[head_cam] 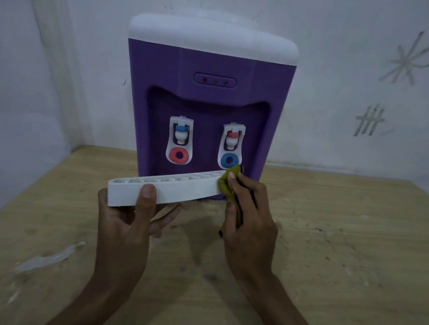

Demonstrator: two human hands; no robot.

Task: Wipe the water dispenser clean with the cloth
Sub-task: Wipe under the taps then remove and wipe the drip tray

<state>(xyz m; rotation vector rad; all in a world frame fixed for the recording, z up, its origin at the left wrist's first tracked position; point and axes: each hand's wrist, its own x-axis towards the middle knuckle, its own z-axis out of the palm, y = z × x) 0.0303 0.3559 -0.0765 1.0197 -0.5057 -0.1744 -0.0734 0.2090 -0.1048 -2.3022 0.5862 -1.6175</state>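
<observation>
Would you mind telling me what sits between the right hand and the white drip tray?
In the head view, the yellow-green cloth lies between them: the right hand grips it and presses it against the drip tray at its right end.

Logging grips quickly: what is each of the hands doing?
Left hand: holds the white plastic drip tray.
Right hand: grips the olive-green cloth.

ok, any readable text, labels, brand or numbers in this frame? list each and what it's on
No readable words, brands or numbers anywhere.
Water dispenser: no printed text visible; its indicator panel shows three small dots, unlabelled.
Wall: two scratched marks, no letters: a star-like scribble and a crossed tally or hash mark.
Drip tray and cloth: no markings.
</observation>
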